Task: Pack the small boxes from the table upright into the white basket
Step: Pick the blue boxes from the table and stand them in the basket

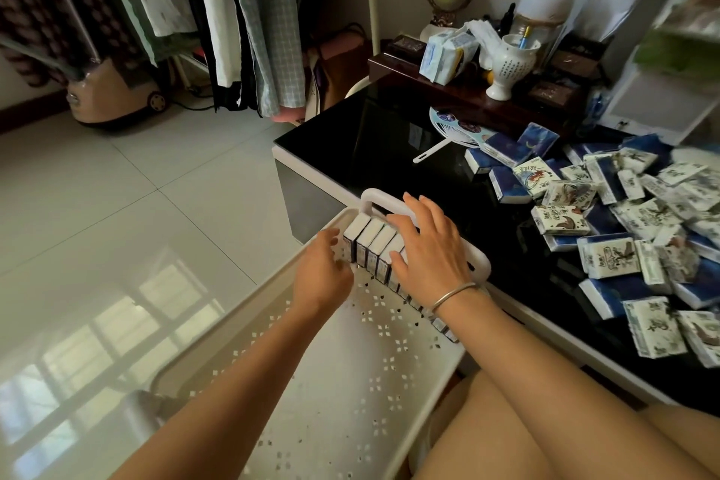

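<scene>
Far to the left of the white basket point(311, 382), across the pale tiled floor point(117, 207), a garment steamer point(113, 90) stands under a rail of hanging clothes point(241, 12). The basket itself lies low in front of the person, its perforated bottom mostly bare, its right rim just beside the edge of the black glossy counter point(370, 152).

The left hand point(323, 273) reaches into the far end of the basket. Its fingers are bent and its fingertips meet the left side of a row of small boxes point(370, 242), but I cannot tell whether it grips one or only presses against them. The row stands upright, box against box, along the basket's right wall, running from the looped handle point(374, 199) at the far end back towards the person.

The right hand point(428, 249), a thin metal bangle point(454, 292) on its wrist, lies spread on top of that row. Its fingers are straight and apart, with the thumb on the near side of the boxes and the fingertips reaching the handle.

To the right of the basket, on the counter, a loose heap of small boxes point(623, 230) lies flat and tilted, some blue, some white with printed drawings. Beyond the basket, further back on the counter, a round blue-and-white hand fan point(456, 129) lies flat. Behind it are packs of tissues point(448, 55) and a white footed cup point(510, 62).
</scene>
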A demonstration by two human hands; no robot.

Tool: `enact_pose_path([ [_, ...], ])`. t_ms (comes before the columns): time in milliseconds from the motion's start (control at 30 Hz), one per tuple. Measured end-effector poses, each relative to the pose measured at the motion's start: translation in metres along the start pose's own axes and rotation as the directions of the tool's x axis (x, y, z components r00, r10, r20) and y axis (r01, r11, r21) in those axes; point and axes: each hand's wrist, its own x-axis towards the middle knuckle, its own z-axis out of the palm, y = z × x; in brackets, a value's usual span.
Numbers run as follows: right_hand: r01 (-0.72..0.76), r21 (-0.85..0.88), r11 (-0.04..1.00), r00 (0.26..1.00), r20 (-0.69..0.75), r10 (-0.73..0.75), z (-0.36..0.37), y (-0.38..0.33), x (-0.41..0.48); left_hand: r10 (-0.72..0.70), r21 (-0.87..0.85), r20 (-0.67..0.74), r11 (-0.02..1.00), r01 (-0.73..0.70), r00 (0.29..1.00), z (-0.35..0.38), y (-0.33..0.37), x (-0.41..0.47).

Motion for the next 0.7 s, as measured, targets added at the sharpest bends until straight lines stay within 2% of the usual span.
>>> enact_pose_path([
  [100, -0.031, 0.092, 0.995, 0.998, -0.052, 0.036, -0.010, 0.007, -0.006, 0.155, 0.022, -0.150, 0.988, -0.154, 0.976, 0.002, 0.018, -0.010],
  [200, -0.100, 0.241, 0.965, 0.976, -0.163, 0.142, -0.026, 0.025, -0.013, 0.276, -0.064, -0.157, 0.955, -0.288, 0.948, 0.013, 0.059, -0.017],
  [300, -0.214, 0.359, 0.909, 0.931, -0.206, 0.300, -0.043, 0.057, -0.023, 0.387, -0.109, -0.123, 0.910, -0.400, 0.914, 0.033, 0.105, -0.021],
  [400, -0.370, 0.408, 0.834, 0.867, -0.170, 0.468, -0.052, 0.098, -0.036, 0.504, -0.101, -0.047, 0.856, -0.506, 0.862, 0.061, 0.142, -0.013],
  [467, -0.458, 0.386, 0.801, 0.836, -0.120, 0.535, -0.055, 0.120, -0.046, 0.539, -0.017, 0.069, 0.842, -0.540, 0.839, 0.084, 0.161, -0.001],
  [600, -0.475, 0.328, 0.816, 0.850, -0.069, 0.523, -0.057, 0.147, -0.056, 0.491, 0.161, 0.317, 0.815, -0.557, 0.811, 0.125, 0.183, 0.034],
  [700, -0.442, 0.249, 0.862, 0.878, -0.078, 0.473, -0.058, 0.161, -0.038, 0.411, 0.269, 0.361, 0.813, -0.515, 0.837, 0.143, 0.194, 0.069],
])
